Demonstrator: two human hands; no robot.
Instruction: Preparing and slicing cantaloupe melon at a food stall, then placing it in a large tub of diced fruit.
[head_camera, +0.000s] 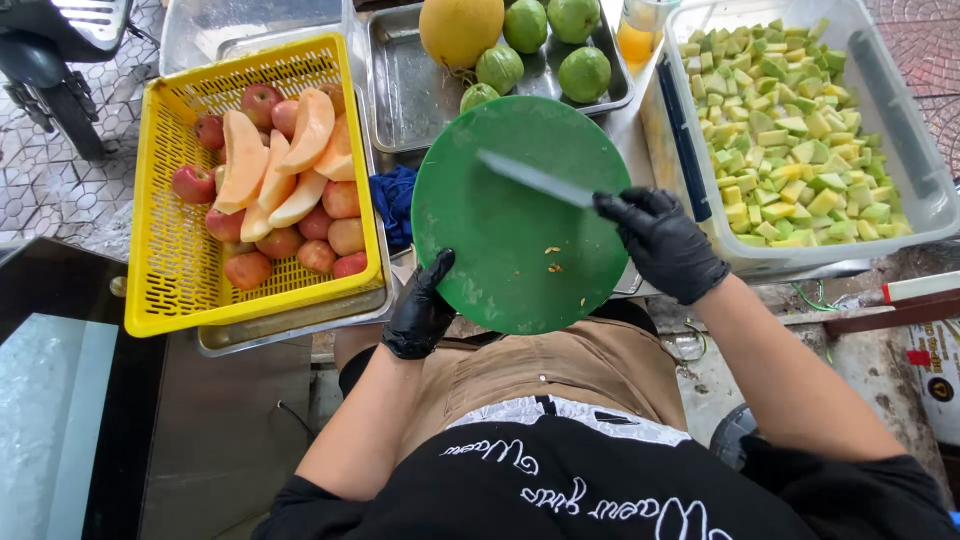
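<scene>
1. The clear plastic tub (890, 120) on the right is sitting packed with pale green and yellow fruit chunks (790, 130); its far corner is getting cut off by the top edge.
2. The yellow basket (160, 250) on the left is holding red apples (320, 255) with peeled orange melon wedges (270, 170) lying on top, so a few apples are hiding underneath.
3. The round green cutting board (500, 260) is sitting in the middle, right in front of the person, with a few tiny scraps on it.
4. A metal tray (410, 90) behind the board is carrying green guavas (585, 72) and a big yellow melon (460, 28) that's getting cropped at the top.
5. The right hand (665, 245), black glove, is closing around a knife (535, 178), blade lying flat over the board's upper part. The handle is totally hiding inside the fist and the blade is looking kinda blurry.
6. The left hand (420, 310), also gloved, is pinching the board's near-left rim, thumb on top, other fingers tucking out of sight below.
7. A blue cloth (393, 200) is peeking out between basket and board, mostly covered.
</scene>
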